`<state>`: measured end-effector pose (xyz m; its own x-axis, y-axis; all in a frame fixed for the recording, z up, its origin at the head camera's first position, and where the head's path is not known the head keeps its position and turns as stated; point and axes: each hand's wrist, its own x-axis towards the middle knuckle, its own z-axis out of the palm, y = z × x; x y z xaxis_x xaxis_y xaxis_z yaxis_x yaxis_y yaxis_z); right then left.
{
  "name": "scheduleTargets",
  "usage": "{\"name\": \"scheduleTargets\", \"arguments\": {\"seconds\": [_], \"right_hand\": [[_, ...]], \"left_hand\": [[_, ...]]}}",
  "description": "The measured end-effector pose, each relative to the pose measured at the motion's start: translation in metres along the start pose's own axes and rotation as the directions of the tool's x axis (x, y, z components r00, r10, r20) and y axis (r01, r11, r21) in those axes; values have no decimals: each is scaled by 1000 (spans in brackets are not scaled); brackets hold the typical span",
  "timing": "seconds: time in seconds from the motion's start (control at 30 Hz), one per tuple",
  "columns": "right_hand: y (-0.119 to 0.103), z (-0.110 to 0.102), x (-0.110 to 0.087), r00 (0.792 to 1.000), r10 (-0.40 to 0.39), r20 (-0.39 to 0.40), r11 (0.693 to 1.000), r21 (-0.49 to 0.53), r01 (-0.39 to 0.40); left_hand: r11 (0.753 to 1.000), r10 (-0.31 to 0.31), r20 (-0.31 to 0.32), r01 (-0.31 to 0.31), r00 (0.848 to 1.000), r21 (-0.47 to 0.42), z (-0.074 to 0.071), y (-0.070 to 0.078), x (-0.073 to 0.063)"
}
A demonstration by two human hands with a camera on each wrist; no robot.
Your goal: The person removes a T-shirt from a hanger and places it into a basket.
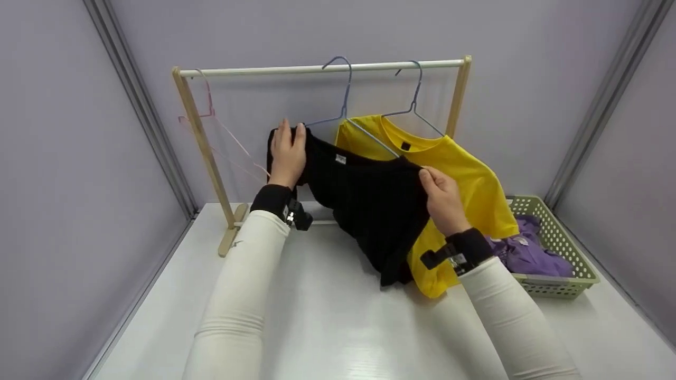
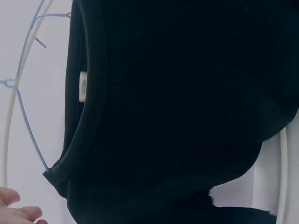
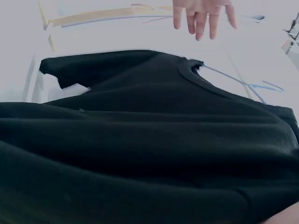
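Note:
A black T-shirt (image 1: 369, 195) hangs tilted on a blue hanger (image 1: 346, 100), its hook at the rail. The hanger's arms run into the neckline, where a white label shows. My left hand (image 1: 289, 155) is at the shirt's left shoulder, overlapping it in the head view. In the right wrist view that left hand (image 3: 201, 14) has its fingers spread and straight, apart from the cloth. My right hand (image 1: 443, 200) pinches the shirt's right shoulder between thumb and fingers. Only a sliver of that hand shows in the right wrist view.
A yellow T-shirt (image 1: 465, 174) hangs behind on another blue hanger (image 1: 415, 95). At the left of the rack's white rail (image 1: 264, 70) hangs a pink hanger (image 1: 210, 105). A green basket (image 1: 573, 237) holding purple clothing (image 1: 533, 256) stands at the right.

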<state>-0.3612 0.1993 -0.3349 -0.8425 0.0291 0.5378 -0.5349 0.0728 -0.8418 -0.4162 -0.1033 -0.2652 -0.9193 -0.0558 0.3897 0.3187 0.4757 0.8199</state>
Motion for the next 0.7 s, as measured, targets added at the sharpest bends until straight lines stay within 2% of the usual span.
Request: {"name": "scheduleTargets", "arguments": {"seconds": [0.17, 0.3, 0.4, 0.5, 0.6, 0.7], "right_hand": [[-3, -25, -25, 999, 15, 29, 998, 68, -17], [-8, -50, -48, 998, 31, 62, 985, 165, -41], [-14, -67, -66, 989, 8, 147, 952, 302, -53], [-20, -80, -83, 968, -55, 246, 913, 404, -51], [-24, -89, -95, 939, -115, 324, 865, 497, -66], [-25, -95, -105, 910, -152, 386, 836, 541, -90]], "left_hand": [[990, 100, 17, -101, 995, 98, -6, -3, -7], [976, 159, 44, -164, 986, 141, -8, -6, -25], [972, 158, 96, -172, 983, 160, -11, -8, -50], [954, 169, 108, -191, 980, 233, -15, -13, -79], [919, 234, 76, -246, 969, 307, -17, -20, -107], [888, 310, 12, -294, 951, 355, -15, -28, -134]]}}
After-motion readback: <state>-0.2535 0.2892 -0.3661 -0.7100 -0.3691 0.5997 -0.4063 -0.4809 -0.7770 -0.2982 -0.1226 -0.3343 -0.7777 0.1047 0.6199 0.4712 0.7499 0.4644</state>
